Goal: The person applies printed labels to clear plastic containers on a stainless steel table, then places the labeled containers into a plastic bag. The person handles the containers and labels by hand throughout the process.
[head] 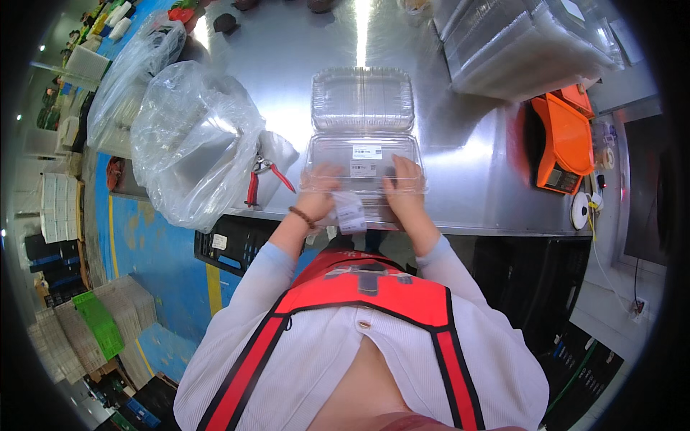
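Observation:
Before me on the steel table stands a clear plastic clamshell container, its lid folded back and its near half towards me. A white printed label lies on the near half; a similar label shows just below it. My left hand is at the container's near left corner, beside a hanging strip of white labels; blur hides whether its fingers grip the strip. My right hand rests on the near right part of the container, fingers apart. Red-handled pruning shears lie to the left.
Large clear plastic bags cover the table's left side. A stack of clear plastic packaging stands at the back right, near an orange weighing scale. A tape roll is by the right edge. Below the table's left edge sits a black crate.

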A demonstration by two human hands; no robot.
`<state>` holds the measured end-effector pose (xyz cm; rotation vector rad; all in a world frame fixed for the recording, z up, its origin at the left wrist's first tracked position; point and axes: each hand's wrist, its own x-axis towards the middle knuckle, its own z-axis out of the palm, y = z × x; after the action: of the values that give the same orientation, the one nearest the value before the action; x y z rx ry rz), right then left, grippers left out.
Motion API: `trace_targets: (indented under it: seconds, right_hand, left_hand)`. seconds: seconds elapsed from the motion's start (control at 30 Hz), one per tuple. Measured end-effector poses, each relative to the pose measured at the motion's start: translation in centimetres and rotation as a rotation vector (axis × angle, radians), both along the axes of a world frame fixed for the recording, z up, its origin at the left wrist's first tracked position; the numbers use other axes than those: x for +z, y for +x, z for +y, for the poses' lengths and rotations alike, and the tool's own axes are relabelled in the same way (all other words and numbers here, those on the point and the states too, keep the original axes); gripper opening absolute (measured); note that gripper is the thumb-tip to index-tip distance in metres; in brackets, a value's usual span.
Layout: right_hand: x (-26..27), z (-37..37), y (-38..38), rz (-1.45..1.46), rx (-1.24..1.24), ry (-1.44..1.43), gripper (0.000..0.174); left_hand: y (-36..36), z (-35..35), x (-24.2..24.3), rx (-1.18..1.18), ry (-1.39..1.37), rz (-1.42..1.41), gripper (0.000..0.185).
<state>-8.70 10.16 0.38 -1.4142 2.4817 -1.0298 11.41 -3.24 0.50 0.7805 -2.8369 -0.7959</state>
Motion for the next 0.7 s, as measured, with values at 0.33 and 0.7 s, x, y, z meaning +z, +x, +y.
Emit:
trace_targets:
  seconds: [0.33,0.7]
  right_hand:
    - [-2.3,8.0,-1.2,-0.133,-0.125,0.169,0.048]
    - [1.2,8.4,-4.0,-1.109,-0.312,-0.205,0.041]
  left_hand:
    - [0.1,-0.5,-1.9,0.227,0.086,0.257,0.013]
    - [-0.5,0.2,3.2,0.206,0.408,0.393,0.013]
